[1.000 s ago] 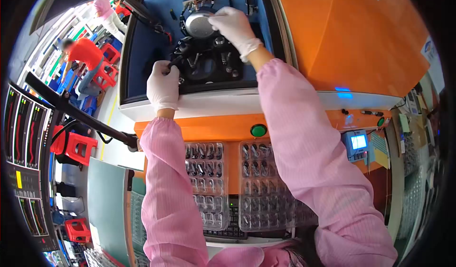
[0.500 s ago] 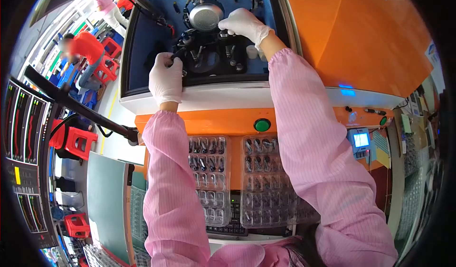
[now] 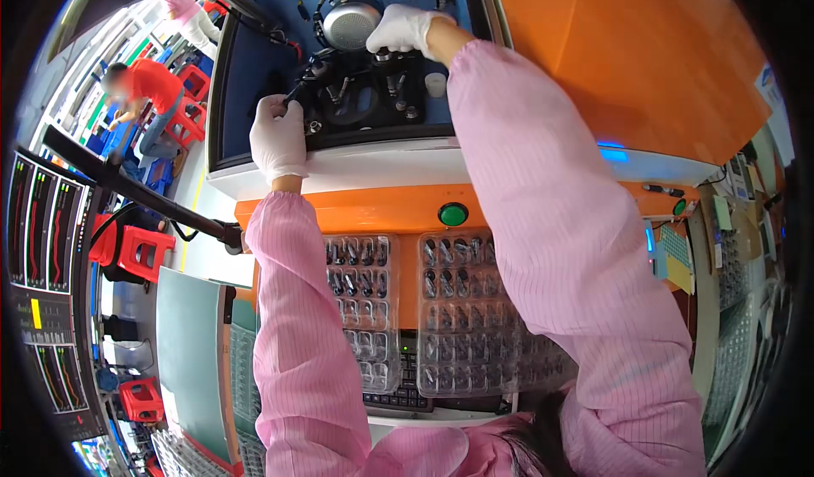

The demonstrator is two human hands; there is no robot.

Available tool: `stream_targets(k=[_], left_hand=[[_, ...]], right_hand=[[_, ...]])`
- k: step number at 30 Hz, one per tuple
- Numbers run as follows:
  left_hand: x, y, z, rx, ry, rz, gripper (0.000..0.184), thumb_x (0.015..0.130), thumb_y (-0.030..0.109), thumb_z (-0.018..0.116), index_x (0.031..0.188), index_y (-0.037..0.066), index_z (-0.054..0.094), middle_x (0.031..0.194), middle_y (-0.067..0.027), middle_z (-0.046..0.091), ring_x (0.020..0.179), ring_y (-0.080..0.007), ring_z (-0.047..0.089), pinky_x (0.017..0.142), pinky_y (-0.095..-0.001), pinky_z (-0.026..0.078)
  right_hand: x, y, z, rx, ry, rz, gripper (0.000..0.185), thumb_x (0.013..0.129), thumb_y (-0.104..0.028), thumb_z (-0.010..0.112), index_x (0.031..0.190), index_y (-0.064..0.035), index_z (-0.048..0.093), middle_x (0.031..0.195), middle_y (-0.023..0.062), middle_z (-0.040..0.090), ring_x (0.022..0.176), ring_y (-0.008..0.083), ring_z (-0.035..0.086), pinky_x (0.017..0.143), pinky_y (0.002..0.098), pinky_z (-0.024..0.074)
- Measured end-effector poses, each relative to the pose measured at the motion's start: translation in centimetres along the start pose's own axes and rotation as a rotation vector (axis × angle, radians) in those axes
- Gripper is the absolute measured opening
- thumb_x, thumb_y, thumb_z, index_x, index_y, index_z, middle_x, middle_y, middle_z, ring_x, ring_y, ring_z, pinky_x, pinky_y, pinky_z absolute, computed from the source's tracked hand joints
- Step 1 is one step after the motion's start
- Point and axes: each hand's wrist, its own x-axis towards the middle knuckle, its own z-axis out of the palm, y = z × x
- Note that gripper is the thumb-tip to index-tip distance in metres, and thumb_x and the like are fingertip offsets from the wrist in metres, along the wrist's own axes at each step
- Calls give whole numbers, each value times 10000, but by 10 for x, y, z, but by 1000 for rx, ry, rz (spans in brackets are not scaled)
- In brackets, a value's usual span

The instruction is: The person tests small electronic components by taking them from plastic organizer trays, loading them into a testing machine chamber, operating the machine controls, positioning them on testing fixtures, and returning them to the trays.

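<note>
Both my hands wear white gloves and reach into a blue-lined box that holds a black fixture with metal pins and knobs. My left hand is at the fixture's left side, its fingers closed around a thin dark piece that is mostly hidden. My right hand is at the back right, with curled fingers over a dark knob on the fixture. Just left of that hand stands a round silver mesh-faced speaker. A small white cup sits right of the fixture.
Below the box are a green button and two clear trays, a left tray and a right tray, holding small dark parts. A keyboard lies under them. A black bar and a screen stand left. Another person in red sits beyond.
The whole view has shifted slightly. My right forearm has swung and the hand tilts more sideways, still at the knob. My left hand stays at the fixture's left side.
</note>
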Motion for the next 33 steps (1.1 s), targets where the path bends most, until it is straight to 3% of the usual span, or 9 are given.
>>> stream_targets(k=[8, 13, 15, 20, 25, 28, 29, 32, 33], left_hand=[[16, -24, 8, -193, 14, 16, 240, 857, 187, 642, 1040, 33, 653, 882, -50, 684, 697, -117, 593, 662, -258, 474], [36, -8, -12, -783, -273, -254, 178, 890, 181, 595, 1018, 73, 655, 914, -32, 684, 757, -115, 604, 672, -255, 448], [40, 23, -12, -701, -351, -118, 171, 907, 178, 584, 1024, 68, 643, 896, -18, 658, 763, -90, 571, 665, -233, 426], [77, 37, 41, -544, -615, 325, 179, 920, 190, 582, 1050, 74, 623, 865, -3, 610, 771, -72, 521, 677, -212, 409], [101, 20, 74, -587, -698, 327, 193, 915, 206, 607, 1063, 83, 619, 868, 10, 612, 749, -69, 507, 652, -210, 406], [123, -4, 52, -1443, -762, 27, 221, 921, 215, 598, 1088, 72, 621, 941, 12, 616, 702, -79, 484, 657, -216, 394], [120, -3, 44, -1440, -760, 22, 221, 921, 215, 598, 1088, 72, 621, 941, 12, 616, 702, -79, 484, 657, -216, 394], [112, 3, 13, -425, -520, 143, 220, 901, 178, 630, 1083, 54, 640, 890, 3, 632, 648, -65, 473, 607, -196, 382], [110, 2, 12, -417, -522, 142, 220, 901, 178, 630, 1083, 54, 640, 890, 3, 632, 648, -65, 473, 607, -196, 382]], right_hand=[[-27, 4, 30, -1, 525, -33, 306, 702, -255, 701, 806, 32, 675, 705, 88, 657, 670, 213, 643, 625, 302, 491], [-17, 49, 36, 868, 585, -218, 252, 817, -247, 655, 766, 0, 643, 635, 32, 597, 566, 129, 576, 530, 258, 447], [-12, 56, 39, 1252, 719, -218, 235, 867, -234, 623, 774, -19, 632, 625, 26, 588, 544, 108, 562, 502, 244, 434], [-18, 46, 34, 1278, 774, -195, 188, 885, -188, 608, 774, -36, 609, 616, 15, 570, 508, 84, 528, 464, 222, 401], [-11, 46, 33, 1361, 755, -195, 192, 893, -187, 605, 779, -33, 608, 637, 14, 579, 512, 89, 531, 466, 229, 408], [-12, 44, 36, 1336, 776, -167, 190, 897, -181, 600, 781, -31, 606, 645, 16, 580, 512, 90, 530, 468, 229, 411], [-11, 45, 37, 1337, 754, -174, 189, 895, -181, 602, 781, -31, 607, 644, 18, 579, 512, 90, 529, 469, 230, 412], [-11, 46, 35, 1345, 719, -188, 188, 893, -182, 607, 781, -31, 608, 642, 21, 577, 511, 91, 528, 471, 233, 416], [-12, 46, 35, 1328, 724, -188, 187, 892, -181, 608, 785, -28, 608, 643, 22, 577, 513, 92, 528, 471, 232, 416]])
